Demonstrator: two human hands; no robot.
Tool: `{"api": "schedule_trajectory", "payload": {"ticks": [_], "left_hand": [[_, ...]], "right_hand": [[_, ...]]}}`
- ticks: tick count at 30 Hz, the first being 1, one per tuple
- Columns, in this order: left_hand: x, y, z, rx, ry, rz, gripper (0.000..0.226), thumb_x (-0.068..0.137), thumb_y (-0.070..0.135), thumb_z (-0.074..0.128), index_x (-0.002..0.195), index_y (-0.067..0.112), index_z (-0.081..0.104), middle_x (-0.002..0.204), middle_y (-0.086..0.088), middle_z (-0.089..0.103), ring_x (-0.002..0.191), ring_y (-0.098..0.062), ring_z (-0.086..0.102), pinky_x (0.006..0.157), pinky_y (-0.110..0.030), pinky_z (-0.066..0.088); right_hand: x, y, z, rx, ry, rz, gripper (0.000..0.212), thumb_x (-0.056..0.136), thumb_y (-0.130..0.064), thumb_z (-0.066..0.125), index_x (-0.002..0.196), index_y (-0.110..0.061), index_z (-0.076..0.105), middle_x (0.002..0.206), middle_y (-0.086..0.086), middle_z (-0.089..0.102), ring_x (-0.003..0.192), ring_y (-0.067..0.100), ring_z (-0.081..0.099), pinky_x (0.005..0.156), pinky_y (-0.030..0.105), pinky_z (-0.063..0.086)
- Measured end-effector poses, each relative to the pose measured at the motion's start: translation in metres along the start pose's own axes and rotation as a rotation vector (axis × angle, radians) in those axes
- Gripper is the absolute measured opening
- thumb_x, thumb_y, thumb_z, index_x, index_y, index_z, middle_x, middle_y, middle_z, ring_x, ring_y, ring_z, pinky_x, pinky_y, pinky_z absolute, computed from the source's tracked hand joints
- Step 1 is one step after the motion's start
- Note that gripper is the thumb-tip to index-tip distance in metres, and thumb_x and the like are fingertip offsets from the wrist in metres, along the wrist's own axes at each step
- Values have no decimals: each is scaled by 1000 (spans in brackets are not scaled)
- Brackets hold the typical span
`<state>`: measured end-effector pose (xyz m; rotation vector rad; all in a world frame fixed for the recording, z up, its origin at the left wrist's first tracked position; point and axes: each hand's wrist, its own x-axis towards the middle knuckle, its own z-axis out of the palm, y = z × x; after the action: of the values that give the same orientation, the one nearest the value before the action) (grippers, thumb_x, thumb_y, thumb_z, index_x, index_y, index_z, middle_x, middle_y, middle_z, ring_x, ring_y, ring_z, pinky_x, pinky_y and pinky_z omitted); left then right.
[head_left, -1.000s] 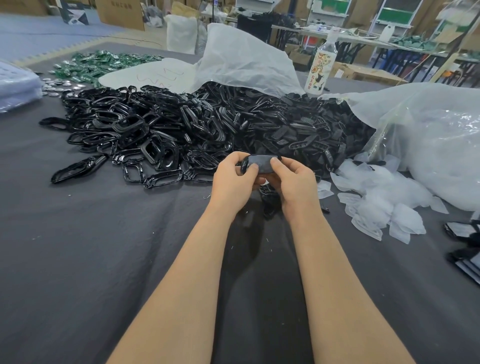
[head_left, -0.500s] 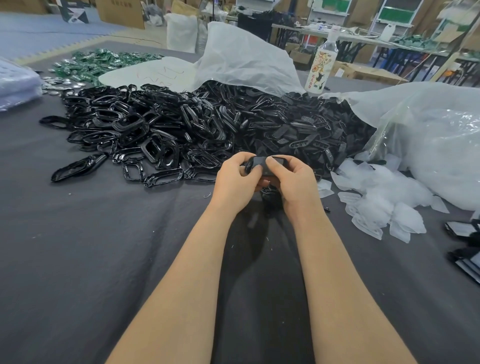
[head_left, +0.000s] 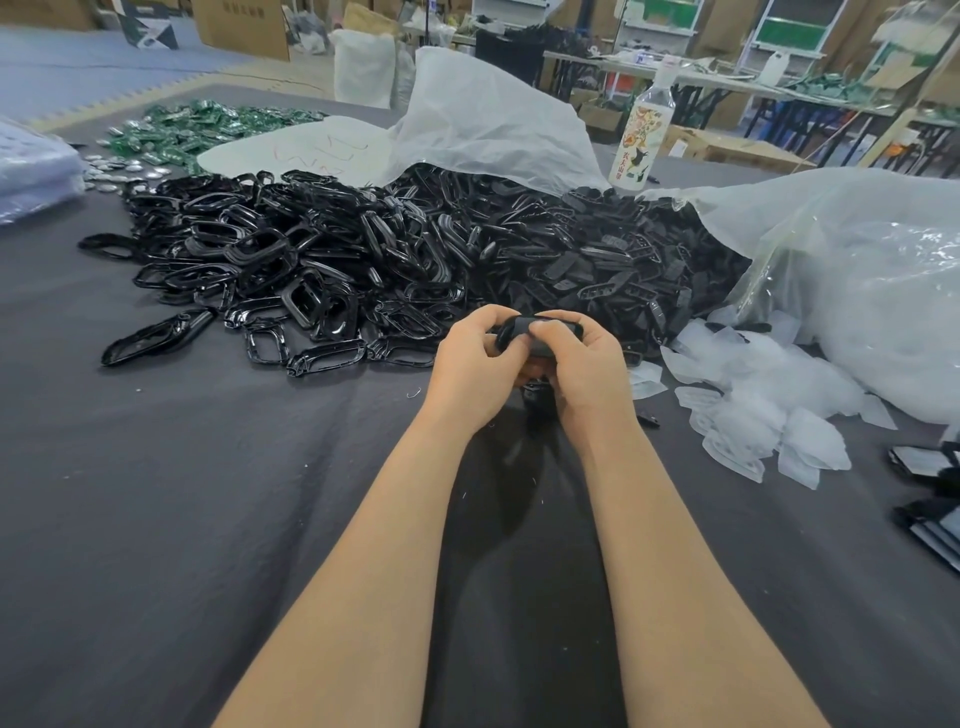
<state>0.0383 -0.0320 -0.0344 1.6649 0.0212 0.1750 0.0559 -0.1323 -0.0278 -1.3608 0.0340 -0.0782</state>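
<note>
Left hand (head_left: 475, 364) and right hand (head_left: 584, 366) gripping small black part (head_left: 522, 332), bottle (head_left: 641, 140) label writing unreadable, black frames (head_left: 311, 270) behind

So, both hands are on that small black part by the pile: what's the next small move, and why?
Probably a firm press with both thumbs to seat the black part. The left hand and right hand both pinch it above the dark cloth, thumbs on its top face, just before the pile of black frames. The fingers hide whether two pieces are meeting.
</note>
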Motion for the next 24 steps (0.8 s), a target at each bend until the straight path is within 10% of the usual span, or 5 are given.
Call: {"api": "schedule_trajectory", "payload": {"ticks": [15,24], "left_hand": [[2,-3,0,-73,-6,17,21,94,3,53,90,22,61,77,-4,72,67,-13,70,67,-26,56],[2,-3,0,-182,32,-19,23,95,3,52,89,24,58,80,0,70,63,-6,68,69,-23,58]], "right_hand": [[3,1,0,10,-2,16,22,93,-1,45,80,-5,63,65,2,66,55,10,61,48,21,48],[8,2,-9,-191,56,-52,12,95,-6,53,98,-6,64,97,17,68,89,29,66,86,43,55]]}}
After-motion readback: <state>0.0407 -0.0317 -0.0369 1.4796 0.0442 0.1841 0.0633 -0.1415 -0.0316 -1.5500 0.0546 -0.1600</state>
